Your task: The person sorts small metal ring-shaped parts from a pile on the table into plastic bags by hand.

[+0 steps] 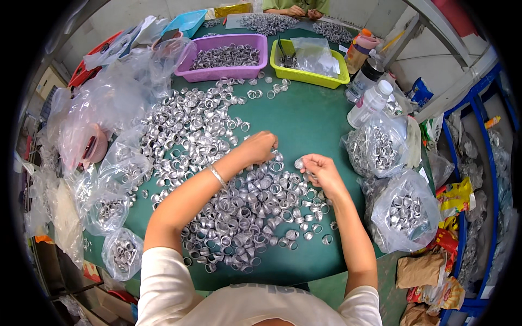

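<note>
Both hands worked low over the green surface [304, 122], among a wide heap of small silver metal rings [217, 179]. Left hand [260, 148] lay palm down on the heap, fingers curled into the rings just beside the right hand; could not tell whether anything was pinched under it. Right hand [321, 169] held one ring [298, 163] between thumb and fingertips, lifted a little above the heap, with perhaps more pieces kept in the palm.

Judged the rings light, stiff and thin-walled, smooth and a bit slippery, probably easy to dent if squeezed hard. Best taken by the rim, with thumb and forefinger on opposite sides, or hooked through the hole. Loose ones would roll and slide easily on the surface.

Beyond the hands, far side: purple basket [225, 72] full of rings and yellow basket [310, 76] with a clear bag. To the right of the right hand: two clear bags of rings [405, 212] and plastic bottles [371, 102]. To the left of the left hand: more bags of rings [111, 209]. Another person's hands [296, 10] at the far edge.
</note>
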`<state>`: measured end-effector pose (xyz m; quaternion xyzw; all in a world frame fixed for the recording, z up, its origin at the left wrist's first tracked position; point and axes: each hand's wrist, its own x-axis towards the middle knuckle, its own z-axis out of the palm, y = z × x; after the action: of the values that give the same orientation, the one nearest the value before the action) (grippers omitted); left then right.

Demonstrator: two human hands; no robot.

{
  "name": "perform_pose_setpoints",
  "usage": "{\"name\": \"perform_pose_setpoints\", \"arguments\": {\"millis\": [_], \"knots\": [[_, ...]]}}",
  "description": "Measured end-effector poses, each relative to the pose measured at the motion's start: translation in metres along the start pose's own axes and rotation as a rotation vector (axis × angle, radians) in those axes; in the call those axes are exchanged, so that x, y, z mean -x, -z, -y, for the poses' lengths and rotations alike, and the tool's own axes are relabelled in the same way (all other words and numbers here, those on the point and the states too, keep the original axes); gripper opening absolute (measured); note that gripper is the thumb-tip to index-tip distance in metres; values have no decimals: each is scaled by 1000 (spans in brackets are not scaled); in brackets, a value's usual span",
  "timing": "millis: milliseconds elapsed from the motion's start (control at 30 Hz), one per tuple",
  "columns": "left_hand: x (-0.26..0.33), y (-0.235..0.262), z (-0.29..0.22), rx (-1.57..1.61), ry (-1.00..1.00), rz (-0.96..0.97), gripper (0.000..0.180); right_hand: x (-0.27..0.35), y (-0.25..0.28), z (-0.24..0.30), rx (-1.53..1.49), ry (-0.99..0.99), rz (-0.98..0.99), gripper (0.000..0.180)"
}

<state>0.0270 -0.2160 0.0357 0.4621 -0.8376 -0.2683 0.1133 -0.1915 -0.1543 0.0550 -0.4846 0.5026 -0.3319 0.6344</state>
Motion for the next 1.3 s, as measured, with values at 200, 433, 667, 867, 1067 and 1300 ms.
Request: {"name": "perform_pose_setpoints", "arguments": {"millis": [200,433,667,867,1067,1300], "knots": [[8,8,7,587,64,-104,26,-4,-13,-4,1129,320,-142,13],[45,26,10,2116,132,-12,21,-26,-10,-2,451,245,-164,17],[60,15,13,1308,531,-252,24,-32,-55,12,1012,431,-248,18],[45,8,12,-96,25,-320,21,-49,-65,12,1155,445,-259,14],[32,0,37,-72,-89,-323,15,-49,-75,10,1206,446,-107,14],[54,28,33,1736,287,-123,13,-47,-66,4,1094,379,-191,9]]}}
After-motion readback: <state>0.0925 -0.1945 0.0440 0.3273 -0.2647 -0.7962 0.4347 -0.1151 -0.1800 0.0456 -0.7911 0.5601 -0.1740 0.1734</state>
